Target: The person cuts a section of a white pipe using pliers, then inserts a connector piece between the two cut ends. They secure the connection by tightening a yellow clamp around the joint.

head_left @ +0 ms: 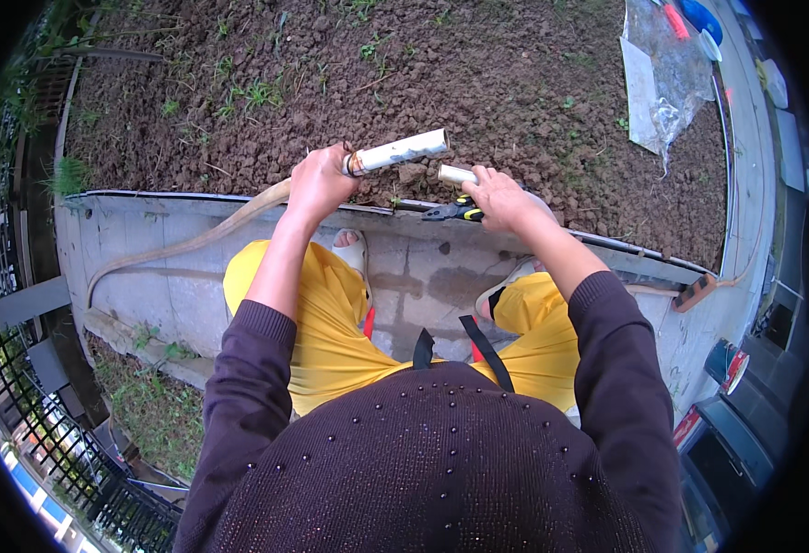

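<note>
The white pipe (404,150) juts over the soil (533,101) from the pale hose (211,226), which my left hand (322,184) is clamped on. My right hand (501,198) grasps a short tube (457,174) and pliers (464,211). I'm probably working the hose fitting; next calls for steadying it.

No lettering is legible from here. Dark marks on the longer white tube (403,153) and colored patches on the bucket (726,365) are too unclear to read.
</note>
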Demonstrator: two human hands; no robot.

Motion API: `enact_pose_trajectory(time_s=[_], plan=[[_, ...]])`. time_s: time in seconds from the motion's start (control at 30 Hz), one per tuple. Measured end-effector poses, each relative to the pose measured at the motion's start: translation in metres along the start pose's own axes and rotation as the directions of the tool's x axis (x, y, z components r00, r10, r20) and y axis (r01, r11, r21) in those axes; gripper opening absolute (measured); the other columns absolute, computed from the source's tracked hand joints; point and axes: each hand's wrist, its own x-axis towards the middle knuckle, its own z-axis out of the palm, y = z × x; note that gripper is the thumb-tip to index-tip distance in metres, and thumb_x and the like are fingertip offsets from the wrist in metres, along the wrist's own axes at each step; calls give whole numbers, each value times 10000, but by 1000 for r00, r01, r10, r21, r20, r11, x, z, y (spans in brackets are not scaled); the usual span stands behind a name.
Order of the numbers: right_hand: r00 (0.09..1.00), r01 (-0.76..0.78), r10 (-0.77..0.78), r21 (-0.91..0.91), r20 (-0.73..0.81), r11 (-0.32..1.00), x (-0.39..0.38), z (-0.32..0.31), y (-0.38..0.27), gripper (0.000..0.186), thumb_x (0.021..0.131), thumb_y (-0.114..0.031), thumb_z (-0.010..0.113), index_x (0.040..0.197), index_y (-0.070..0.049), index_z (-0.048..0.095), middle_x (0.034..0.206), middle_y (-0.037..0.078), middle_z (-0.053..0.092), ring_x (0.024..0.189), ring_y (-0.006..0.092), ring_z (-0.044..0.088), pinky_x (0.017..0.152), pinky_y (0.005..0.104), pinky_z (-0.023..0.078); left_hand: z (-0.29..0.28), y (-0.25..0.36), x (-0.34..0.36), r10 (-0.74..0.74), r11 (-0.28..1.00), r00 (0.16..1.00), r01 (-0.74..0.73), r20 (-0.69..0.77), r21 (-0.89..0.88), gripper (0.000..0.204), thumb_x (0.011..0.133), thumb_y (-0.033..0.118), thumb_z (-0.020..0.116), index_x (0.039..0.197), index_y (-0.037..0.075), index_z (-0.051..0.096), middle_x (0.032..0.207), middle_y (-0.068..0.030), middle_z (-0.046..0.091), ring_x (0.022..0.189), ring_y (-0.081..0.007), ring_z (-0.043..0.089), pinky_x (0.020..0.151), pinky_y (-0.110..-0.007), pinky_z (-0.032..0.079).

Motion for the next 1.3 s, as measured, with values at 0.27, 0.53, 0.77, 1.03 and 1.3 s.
enact_pose_trajectory(time_s=[0.27, 0.53, 0.77, 1.03, 1.3], plan=[[1000, 8, -8, 13, -23, 1000, 22, 32, 4, 552, 706, -103, 705, 1244, -84, 581, 1422, 165, 456, 1351, 328, 433, 1166, 410, 322, 1, -2, 2, -7, 1000, 1000, 7, -27, -20, 281, 734, 153, 686, 1005, 77, 704, 866, -189, 707, 887, -379, 686, 795, -460, 528], [792, -448, 609, 636, -44, 629, -26, 58, 30, 488, 783, -105, 724, 1224, -66, 518, 1334, 185, 524, 1220, 382, 546, 1021, 464, 459, -3, 3, 2, -38, 998, 999, 38, -8, -48, 237, 739, 130, 663, 967, 77, 703, 844, -189, 709, 870, -388, 687, 788, -470, 533], [528, -609, 839, 628, -134, 484, -71, 132, 67, 550, 771, -225, 816, 1197, -49, 515, 1198, 189, 615, 1158, 369, 581, 991, 459, 467, 4, 4, 0, -18, 999, 999, 19, 43, -31, 263, 739, 130, 678, 990, 57, 700, 892, -197, 716, 910, -379, 691, 810, -463, 534], [808, -298, 530, 597, -257, 744, -73, 105, 28, 465, 741, -119, 750, 1150, -82, 534, 1107, 174, 610, 1094, 375, 584, 940, 447, 481, 10, 7, 5, 10, 999, 993, -13, 116, 29, 264, 737, 136, 678, 989, 63, 697, 864, -205, 709, 885, -386, 690, 797, -471, 536], [952, -87, 63, 67, 299, 994, -30, 152, -57, 423, 755, -174, 728, 1138, -90, 571, 1134, 102, 638, 1125, 266, 616, 954, 396, 486, 12, 5, 2, 10, 1000, 985, -13, 174, 13, 210, 750, 141, 682, 942, 57, 677, 834, -200, 702, 858, -397, 686, 771, -476, 537]])
